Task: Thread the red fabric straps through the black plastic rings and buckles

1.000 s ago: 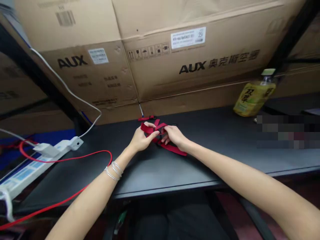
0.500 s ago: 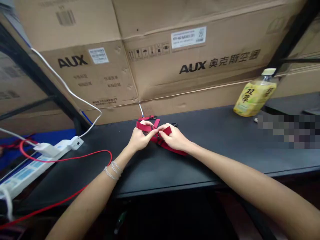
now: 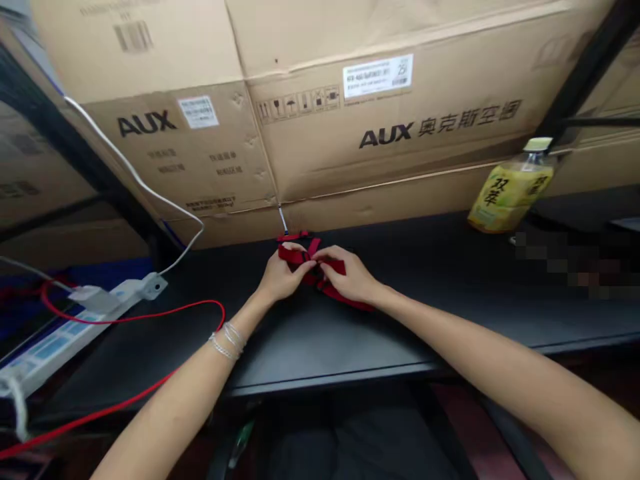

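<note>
Red strap (image 3: 334,292) lies below the cardboard box (image 3: 400,127); your left hand (image 3: 280,278) and right hand (image 3: 351,277) pinch it shut.

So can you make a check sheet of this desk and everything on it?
Surface: black table, dark and flat.
Job's things: red strap, bunched near the table's back edge.
Clutter: bottle with a yellow label, far right; a blurred patch beside it, cannot tell.
Grips: left hand and right hand both pinch the red strap; bracelets on the left wrist.
Cables: red cable loops over the table's left; white cable runs down to a power strip.
Surroundings: cardboard boxes stacked behind.
</note>
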Action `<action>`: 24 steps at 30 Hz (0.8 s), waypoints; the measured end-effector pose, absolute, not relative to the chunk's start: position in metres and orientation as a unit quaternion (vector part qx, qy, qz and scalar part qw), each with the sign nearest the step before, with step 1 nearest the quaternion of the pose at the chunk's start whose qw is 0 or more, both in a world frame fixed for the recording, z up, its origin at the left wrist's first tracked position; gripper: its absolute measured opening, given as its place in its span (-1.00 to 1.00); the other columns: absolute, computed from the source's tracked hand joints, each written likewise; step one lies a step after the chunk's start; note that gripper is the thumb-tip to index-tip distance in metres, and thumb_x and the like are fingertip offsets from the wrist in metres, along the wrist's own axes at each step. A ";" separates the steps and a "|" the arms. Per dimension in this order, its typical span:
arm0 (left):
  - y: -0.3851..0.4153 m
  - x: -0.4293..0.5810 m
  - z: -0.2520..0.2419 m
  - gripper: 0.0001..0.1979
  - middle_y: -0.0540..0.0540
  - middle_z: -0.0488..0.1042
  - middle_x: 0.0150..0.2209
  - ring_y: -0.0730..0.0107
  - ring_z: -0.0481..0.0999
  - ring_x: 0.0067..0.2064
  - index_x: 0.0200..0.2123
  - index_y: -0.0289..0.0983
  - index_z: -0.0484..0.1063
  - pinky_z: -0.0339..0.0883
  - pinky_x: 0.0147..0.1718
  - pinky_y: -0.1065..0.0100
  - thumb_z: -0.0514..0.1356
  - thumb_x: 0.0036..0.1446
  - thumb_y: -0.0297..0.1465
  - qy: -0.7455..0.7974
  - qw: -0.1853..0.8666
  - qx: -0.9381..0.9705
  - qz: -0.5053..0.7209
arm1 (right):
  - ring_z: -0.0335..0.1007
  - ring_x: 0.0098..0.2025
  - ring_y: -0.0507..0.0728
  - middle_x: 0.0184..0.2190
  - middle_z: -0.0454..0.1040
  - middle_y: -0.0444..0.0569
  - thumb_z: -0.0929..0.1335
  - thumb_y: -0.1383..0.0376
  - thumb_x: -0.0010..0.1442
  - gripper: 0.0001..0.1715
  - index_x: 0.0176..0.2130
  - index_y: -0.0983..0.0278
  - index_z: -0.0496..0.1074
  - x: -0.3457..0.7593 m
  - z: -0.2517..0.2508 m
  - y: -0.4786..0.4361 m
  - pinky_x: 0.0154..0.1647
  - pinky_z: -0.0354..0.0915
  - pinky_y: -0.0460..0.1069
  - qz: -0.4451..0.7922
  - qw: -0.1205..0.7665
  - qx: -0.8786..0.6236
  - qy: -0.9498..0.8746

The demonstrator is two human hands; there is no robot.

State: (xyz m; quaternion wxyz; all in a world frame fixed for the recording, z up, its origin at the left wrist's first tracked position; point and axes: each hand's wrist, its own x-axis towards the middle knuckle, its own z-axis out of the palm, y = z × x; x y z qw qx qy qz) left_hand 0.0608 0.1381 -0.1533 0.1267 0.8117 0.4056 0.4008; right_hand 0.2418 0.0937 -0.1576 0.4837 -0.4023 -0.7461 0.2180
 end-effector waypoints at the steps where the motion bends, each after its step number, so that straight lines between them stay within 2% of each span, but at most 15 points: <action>1: 0.138 0.061 -0.154 -0.73 -0.12 0.50 -0.25 0.25 0.49 -0.22 -0.24 -0.28 0.39 0.36 -0.16 0.21 0.25 0.06 -0.22 0.406 0.124 0.812 0.399 | 0.40 -0.13 0.10 -0.18 0.48 0.02 0.24 0.40 0.18 -0.76 -0.18 0.32 0.44 0.241 -0.157 0.093 -0.02 0.29 0.03 0.235 0.484 -0.403 -0.740; 6: 0.138 0.061 -0.154 -0.75 -0.14 0.51 -0.23 0.21 0.48 -0.17 -0.24 -0.28 0.40 0.34 -0.09 0.16 0.22 0.08 -0.23 0.410 0.122 0.814 0.394 | 0.42 -0.13 0.10 -0.19 0.51 0.01 0.26 0.38 0.16 -0.75 -0.16 0.32 0.43 0.239 -0.155 0.090 0.01 0.29 0.03 0.261 0.493 -0.404 -0.725; 12: 0.136 0.062 -0.149 -0.80 -0.11 0.50 -0.28 0.26 0.49 -0.23 -0.27 -0.27 0.40 0.35 -0.14 0.22 0.18 0.11 -0.25 0.412 0.136 0.801 0.413 | 0.41 -0.17 0.10 -0.23 0.50 -0.01 0.29 0.41 0.09 -0.74 -0.17 0.30 0.42 0.246 -0.156 0.097 -0.03 0.29 0.03 0.184 0.509 -0.433 -0.721; 19: 0.136 0.064 -0.147 -0.78 -0.10 0.47 -0.30 0.29 0.48 -0.27 -0.30 -0.27 0.38 0.37 -0.23 0.27 0.17 0.11 -0.23 0.410 0.149 0.783 0.443 | 0.39 -0.27 0.10 -0.28 0.45 0.00 0.39 0.40 -0.02 -0.66 -0.16 0.33 0.43 0.264 -0.161 0.120 -0.14 0.33 0.03 0.128 0.486 -0.555 -0.663; 24: 0.136 0.062 -0.149 -0.76 -0.11 0.47 -0.25 0.32 0.47 -0.26 -0.24 -0.28 0.37 0.36 -0.22 0.28 0.19 0.11 -0.24 0.401 0.156 0.775 0.463 | 0.41 -0.20 0.11 -0.23 0.47 0.01 0.41 0.32 0.01 -0.67 -0.16 0.31 0.44 0.260 -0.161 0.116 -0.10 0.33 0.04 0.142 0.475 -0.520 -0.696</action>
